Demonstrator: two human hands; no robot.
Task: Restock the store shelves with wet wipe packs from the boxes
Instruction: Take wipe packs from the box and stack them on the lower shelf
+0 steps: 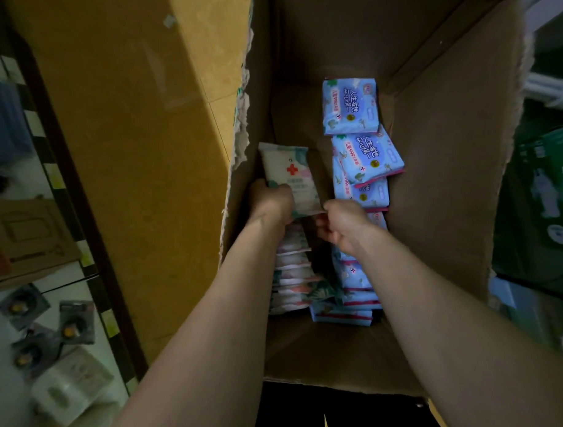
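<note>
Left hand (270, 201) grips a white wipe pack (288, 171) marked with a red cross, held inside the cardboard box (448, 175). Right hand (344, 224), fingers curled, meets the pack's lower corner; whether it pinches cannot be told. Blue packs (350, 105) alongside bear upside-down Chinese print.

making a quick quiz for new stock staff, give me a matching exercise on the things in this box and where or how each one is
Things
1 red-cross pack
2 blue packs
3 row of white packs
4 cardboard box

Place or state
a torn along its left rim
b right side of the box
c gripped by the left hand
d left side of the box, packed on edge

Pairs: 1-c, 2-b, 3-d, 4-a
</note>
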